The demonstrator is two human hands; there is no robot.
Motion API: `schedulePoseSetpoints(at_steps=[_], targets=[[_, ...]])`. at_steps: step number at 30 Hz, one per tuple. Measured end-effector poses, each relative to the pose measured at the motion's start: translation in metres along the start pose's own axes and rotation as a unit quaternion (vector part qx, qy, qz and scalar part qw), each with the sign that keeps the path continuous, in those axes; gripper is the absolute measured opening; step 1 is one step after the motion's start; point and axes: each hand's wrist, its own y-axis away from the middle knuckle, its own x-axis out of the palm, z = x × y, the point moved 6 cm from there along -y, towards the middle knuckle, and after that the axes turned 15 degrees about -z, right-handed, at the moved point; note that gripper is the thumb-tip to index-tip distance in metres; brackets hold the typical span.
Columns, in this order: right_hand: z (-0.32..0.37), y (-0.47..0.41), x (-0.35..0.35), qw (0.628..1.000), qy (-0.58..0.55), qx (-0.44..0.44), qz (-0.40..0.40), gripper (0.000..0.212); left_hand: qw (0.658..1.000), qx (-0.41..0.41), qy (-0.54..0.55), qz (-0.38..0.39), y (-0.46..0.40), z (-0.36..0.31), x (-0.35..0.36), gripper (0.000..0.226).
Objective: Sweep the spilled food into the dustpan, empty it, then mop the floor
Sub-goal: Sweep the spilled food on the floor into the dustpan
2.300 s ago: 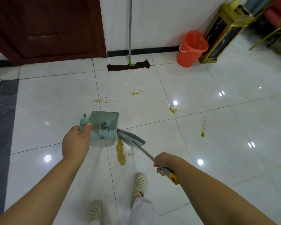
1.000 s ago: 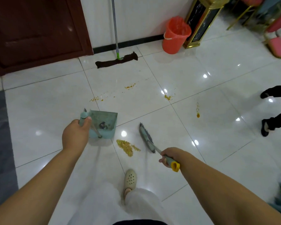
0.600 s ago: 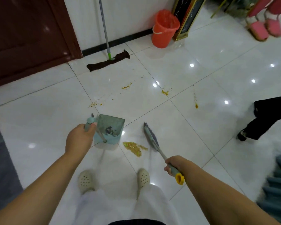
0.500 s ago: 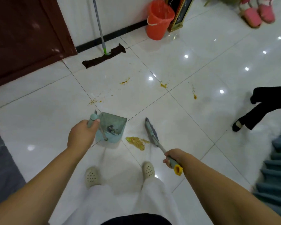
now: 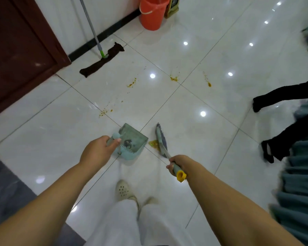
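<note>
My left hand (image 5: pixel 96 151) grips the handle of a teal dustpan (image 5: pixel 132 140) that rests on the white tile floor, some dark dirt inside it. My right hand (image 5: pixel 178 163) grips the yellow-tipped handle of a small broom (image 5: pixel 160 138), whose bristles press against a yellow pile of spilled food (image 5: pixel 153 144) just right of the dustpan's mouth. Smaller yellow food patches (image 5: pixel 132 84) lie scattered farther out on the tiles. A mop (image 5: pixel 103 59) with a dark cloth head leans on the wall.
An orange bucket (image 5: pixel 152 14) stands by the wall at the top. A dark red door (image 5: pixel 20 50) is at left. Another person's black legs and shoes (image 5: pixel 277 137) stand at right, beside grey-blue fabric (image 5: pixel 299 192). A grey mat (image 5: pixel 5 190) lies at lower left.
The broom has pushed the food pile leftward up to the dustpan's mouth, so the pile looks smaller and bunched. My view has swung right and tilted.
</note>
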Motion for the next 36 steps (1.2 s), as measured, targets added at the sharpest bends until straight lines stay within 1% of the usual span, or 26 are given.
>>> schedulePoseSetpoints(at_steps=[5, 11, 13, 17, 20, 24, 28, 31, 34, 36], targets=[[-0.007, 0.013, 0.000, 1.000, 0.013, -0.009, -0.001, 0.016, 0.995, 0.060, -0.077, 0.011, 0.000, 0.005, -0.005, 0.051], [-0.023, 0.021, -0.029, 0.997, 0.048, -0.051, -0.027, 0.015, 0.986, 0.110, -0.112, 0.060, 0.021, 0.002, 0.002, 0.047], [-0.026, 0.021, -0.036, 0.994, 0.062, -0.079, -0.038, 0.022, 0.982, 0.123, -0.125, 0.068, 0.034, 0.002, 0.007, 0.045], [-0.029, 0.015, -0.050, 0.982, 0.110, -0.125, -0.084, 0.038, 0.981, 0.136, -0.127, 0.060, 0.061, 0.008, 0.021, 0.046], [-0.032, 0.007, -0.059, 0.976, 0.126, -0.145, -0.101, 0.041, 0.981, 0.139, -0.122, 0.063, 0.074, 0.014, 0.030, 0.048], [-0.045, -0.004, -0.067, 0.974, 0.145, -0.143, -0.102, 0.041, 0.979, 0.146, -0.117, 0.077, 0.086, 0.017, 0.043, 0.047], [-0.065, -0.007, -0.068, 0.976, 0.155, -0.126, -0.089, 0.038, 0.982, 0.129, -0.121, 0.071, 0.091, 0.012, 0.054, 0.047], [-0.078, -0.008, -0.066, 0.980, 0.155, -0.099, -0.072, 0.029, 0.980, 0.123, -0.140, 0.064, 0.091, 0.003, 0.063, 0.049], [-0.089, -0.001, -0.065, 0.975, 0.195, -0.090, -0.055, 0.015, 0.978, 0.124, -0.153, 0.068, 0.091, -0.007, 0.072, 0.053], [-0.096, 0.005, -0.065, 0.970, 0.222, -0.090, -0.032, 0.017, 0.978, 0.127, -0.154, 0.066, 0.093, -0.010, 0.074, 0.054]])
